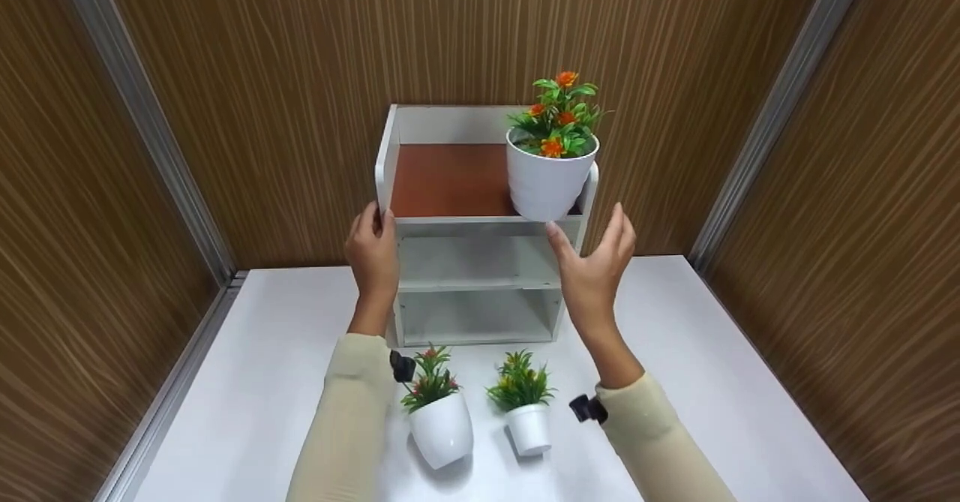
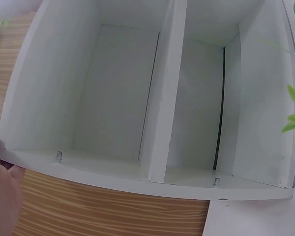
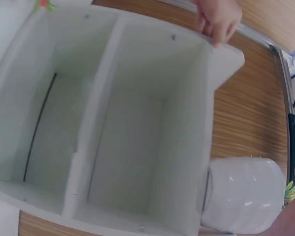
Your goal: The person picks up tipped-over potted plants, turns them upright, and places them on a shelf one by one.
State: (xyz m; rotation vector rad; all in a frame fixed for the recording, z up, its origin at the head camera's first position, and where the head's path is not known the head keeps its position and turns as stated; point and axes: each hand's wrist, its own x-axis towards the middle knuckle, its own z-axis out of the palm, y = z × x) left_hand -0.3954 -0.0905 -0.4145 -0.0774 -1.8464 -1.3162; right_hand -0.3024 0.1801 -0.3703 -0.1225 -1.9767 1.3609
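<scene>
My left hand [image 1: 373, 251] grips the shelf's [image 1: 480, 262] top left corner; my right hand [image 1: 596, 262], fingers released, sits just below the pot [image 1: 547, 179] at its top right edge.

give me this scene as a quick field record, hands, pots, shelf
left hand: fingers curled on the left front edge of the shelf unit, at top-shelf level
right hand: open, fingers spread, just under the orange-flower pot; contact unclear
orange-flower pot: white, upright, at the right front corner of the brown top shelf, overhanging the edge
shelf unit: white, two lower bays bare
table: white, bears the shelf unit
front pots: round pot with pink flowers, tilted; small pot with yellow-green plant, upright
</scene>
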